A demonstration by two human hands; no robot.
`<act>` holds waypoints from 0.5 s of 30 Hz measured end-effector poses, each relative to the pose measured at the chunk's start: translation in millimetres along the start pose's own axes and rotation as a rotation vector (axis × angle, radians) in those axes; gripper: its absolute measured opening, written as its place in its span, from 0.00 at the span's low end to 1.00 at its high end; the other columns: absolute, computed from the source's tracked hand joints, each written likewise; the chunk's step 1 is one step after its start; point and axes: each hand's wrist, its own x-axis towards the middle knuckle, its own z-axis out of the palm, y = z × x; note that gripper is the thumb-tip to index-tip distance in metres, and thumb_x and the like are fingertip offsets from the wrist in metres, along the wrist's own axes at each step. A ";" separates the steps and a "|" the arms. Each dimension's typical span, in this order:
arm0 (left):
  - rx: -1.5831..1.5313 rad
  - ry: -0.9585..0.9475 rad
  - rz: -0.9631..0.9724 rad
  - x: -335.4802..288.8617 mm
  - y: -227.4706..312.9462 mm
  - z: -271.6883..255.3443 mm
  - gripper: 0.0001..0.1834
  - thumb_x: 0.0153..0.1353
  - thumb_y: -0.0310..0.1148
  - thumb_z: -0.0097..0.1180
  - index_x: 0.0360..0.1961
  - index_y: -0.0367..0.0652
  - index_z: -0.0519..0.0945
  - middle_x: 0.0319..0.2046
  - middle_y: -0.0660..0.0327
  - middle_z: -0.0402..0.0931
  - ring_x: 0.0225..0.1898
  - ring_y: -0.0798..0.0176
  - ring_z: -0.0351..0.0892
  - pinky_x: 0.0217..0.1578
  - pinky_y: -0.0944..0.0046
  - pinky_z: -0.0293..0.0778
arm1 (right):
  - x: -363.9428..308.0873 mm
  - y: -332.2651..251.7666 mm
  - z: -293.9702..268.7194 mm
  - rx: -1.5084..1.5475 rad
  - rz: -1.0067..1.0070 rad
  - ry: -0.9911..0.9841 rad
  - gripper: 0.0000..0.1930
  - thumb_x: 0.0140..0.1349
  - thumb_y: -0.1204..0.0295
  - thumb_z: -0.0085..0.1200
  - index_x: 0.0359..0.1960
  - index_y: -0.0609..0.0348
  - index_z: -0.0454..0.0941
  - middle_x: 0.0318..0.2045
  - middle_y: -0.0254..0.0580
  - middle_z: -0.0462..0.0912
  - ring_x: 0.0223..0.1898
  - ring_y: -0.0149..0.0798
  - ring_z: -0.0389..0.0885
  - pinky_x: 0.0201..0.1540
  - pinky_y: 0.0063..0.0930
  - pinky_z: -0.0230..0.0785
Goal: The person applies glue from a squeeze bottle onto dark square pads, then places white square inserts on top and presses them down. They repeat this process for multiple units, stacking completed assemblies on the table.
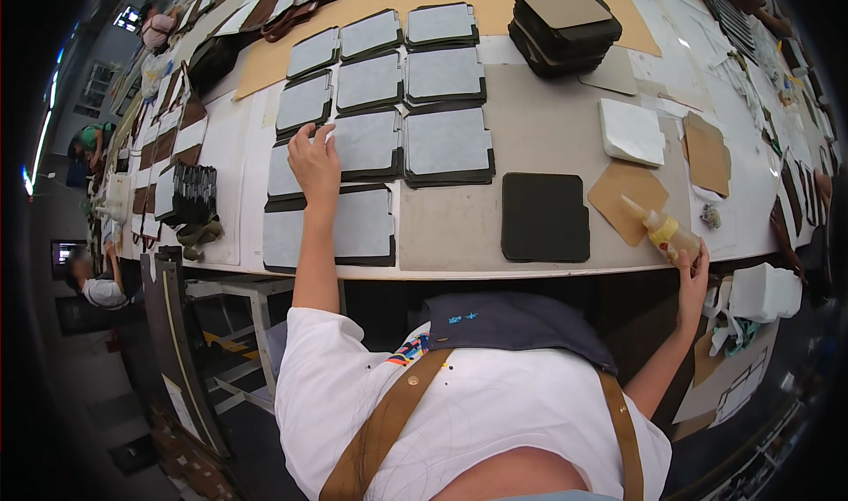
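My left hand (315, 164) hovers over or touches the left columns of flat black pieces with pale grey faces (369, 139); its fingers are bent and apart, and I see nothing held in them. Those pieces lie in overlapping rows. My right hand (694, 270), at the table's front right, is closed around a squeeze bottle (664, 234) with a yellow band and a pointed nozzle. The bottle tilts, its nozzle toward the upper left, above a tan card (618, 196). Between my hands, a plain black piece (545, 218) lies flat near the table's front edge.
A tall pile of black pieces (565, 37) topped with brown board stands at the back. White folded sheets (632, 132) and brown card pieces (707, 155) lie at the right. A black bundle (187, 194) sits at the left. Other people (106, 289) are farther off.
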 end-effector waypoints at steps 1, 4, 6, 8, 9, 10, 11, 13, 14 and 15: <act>0.024 -0.002 0.034 0.7 0.6 0.2 0.10 0.65 0.35 0.60 0.44 0.44 0.84 0.51 0.59 0.76 0.57 0.49 0.70 0.57 0.51 0.65 | -1.0 -2.9 -0.5 0.091 0.029 -0.049 0.32 0.70 0.58 0.56 0.69 0.64 0.63 0.58 0.47 0.75 0.55 0.37 0.73 0.61 0.32 0.63; -0.081 0.060 0.024 4.4 3.2 1.4 0.08 0.65 0.36 0.61 0.38 0.44 0.85 0.49 0.59 0.77 0.57 0.51 0.70 0.58 0.48 0.63 | 6.6 3.7 -2.9 0.196 0.084 -0.111 0.27 0.69 0.60 0.58 0.63 0.66 0.71 0.51 0.40 0.79 0.50 0.31 0.75 0.57 0.27 0.65; -0.186 0.035 0.000 5.8 16.5 -7.1 0.08 0.65 0.37 0.61 0.37 0.44 0.85 0.48 0.60 0.78 0.57 0.51 0.70 0.58 0.49 0.62 | 11.4 4.5 -2.3 0.245 0.087 -0.112 0.24 0.68 0.60 0.59 0.57 0.66 0.76 0.47 0.36 0.82 0.47 0.28 0.76 0.55 0.23 0.65; -0.304 0.035 -0.004 7.0 35.9 -16.5 0.09 0.64 0.38 0.62 0.34 0.44 0.83 0.47 0.61 0.78 0.57 0.53 0.70 0.58 0.50 0.62 | 10.5 8.2 1.4 0.393 0.077 -0.020 0.23 0.68 0.60 0.60 0.57 0.65 0.76 0.49 0.38 0.81 0.50 0.28 0.75 0.56 0.23 0.65; -0.370 0.031 -0.005 5.8 47.3 -20.5 0.09 0.64 0.38 0.63 0.33 0.44 0.83 0.46 0.61 0.78 0.56 0.54 0.70 0.58 0.51 0.62 | 9.0 6.9 1.5 0.467 0.062 0.038 0.23 0.67 0.61 0.61 0.57 0.64 0.76 0.50 0.39 0.81 0.52 0.28 0.75 0.56 0.22 0.65; -0.428 0.027 -0.006 4.1 58.0 -26.3 0.10 0.64 0.38 0.63 0.33 0.43 0.82 0.45 0.61 0.78 0.55 0.55 0.70 0.57 0.52 0.63 | 9.0 4.9 0.2 0.547 0.066 0.061 0.25 0.68 0.62 0.60 0.61 0.63 0.72 0.54 0.41 0.78 0.56 0.31 0.75 0.58 0.26 0.67; -0.482 0.023 -0.010 2.9 67.6 -30.6 0.10 0.64 0.38 0.63 0.32 0.43 0.82 0.45 0.61 0.78 0.54 0.56 0.71 0.57 0.53 0.63 | 4.1 -10.6 4.9 0.668 0.049 0.067 0.26 0.68 0.63 0.60 0.62 0.63 0.70 0.55 0.41 0.77 0.57 0.33 0.75 0.59 0.28 0.68; -0.665 0.003 -0.023 1.7 91.8 -34.1 0.10 0.64 0.38 0.63 0.31 0.43 0.81 0.42 0.62 0.79 0.52 0.57 0.71 0.56 0.55 0.63 | -9.9 -48.8 14.3 0.905 0.007 0.084 0.27 0.68 0.64 0.59 0.64 0.62 0.66 0.57 0.41 0.75 0.58 0.36 0.75 0.60 0.32 0.70; -0.750 -0.006 -0.028 0.6 103.7 -35.9 0.10 0.64 0.38 0.63 0.30 0.43 0.81 0.41 0.62 0.79 0.50 0.58 0.72 0.55 0.57 0.63 | -13.1 -62.2 18.2 0.932 -0.005 0.052 0.28 0.67 0.68 0.60 0.65 0.61 0.62 0.58 0.42 0.73 0.59 0.39 0.75 0.59 0.35 0.73; -0.807 -0.008 -0.012 -0.2 114.9 -34.6 0.10 0.64 0.38 0.63 0.30 0.43 0.81 0.40 0.63 0.79 0.49 0.59 0.72 0.55 0.58 0.63 | -16.1 -70.1 24.6 0.899 -0.025 0.048 0.28 0.66 0.68 0.60 0.65 0.61 0.63 0.57 0.42 0.74 0.59 0.38 0.75 0.59 0.34 0.73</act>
